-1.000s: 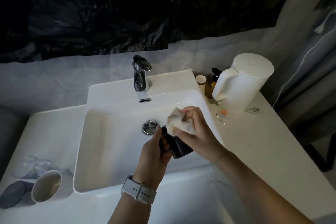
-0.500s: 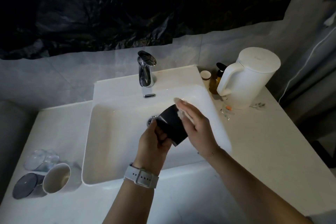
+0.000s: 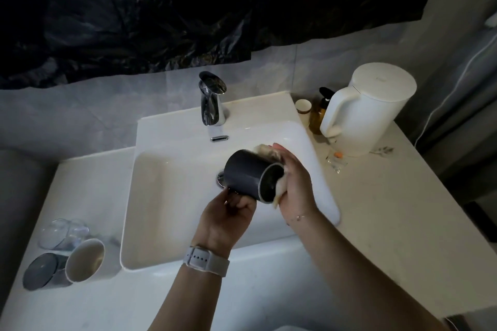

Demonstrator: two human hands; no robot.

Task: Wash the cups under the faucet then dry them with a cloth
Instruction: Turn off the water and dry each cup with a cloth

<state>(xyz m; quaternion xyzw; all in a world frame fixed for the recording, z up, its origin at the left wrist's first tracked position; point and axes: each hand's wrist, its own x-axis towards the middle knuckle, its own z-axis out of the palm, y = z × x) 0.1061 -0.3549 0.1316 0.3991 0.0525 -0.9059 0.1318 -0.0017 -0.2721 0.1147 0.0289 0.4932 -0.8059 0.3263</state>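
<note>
A dark cup lies on its side over the white sink, its mouth facing right toward me. My left hand grips it from below, by the handle side. My right hand presses a pale cloth against the cup's rim and far side. The chrome faucet stands behind the basin with no water running. Three more cups lie on the counter at the left: a clear glass, a white cup and a dark cup.
A white kettle stands on the counter at the right, with an amber pump bottle and a small jar beside it. Small wrappers lie near the kettle. Dark plastic sheeting covers the wall above.
The cup has been turned so that its mouth now faces right. The cloth moved from the top of the cup to its rim and far side.
</note>
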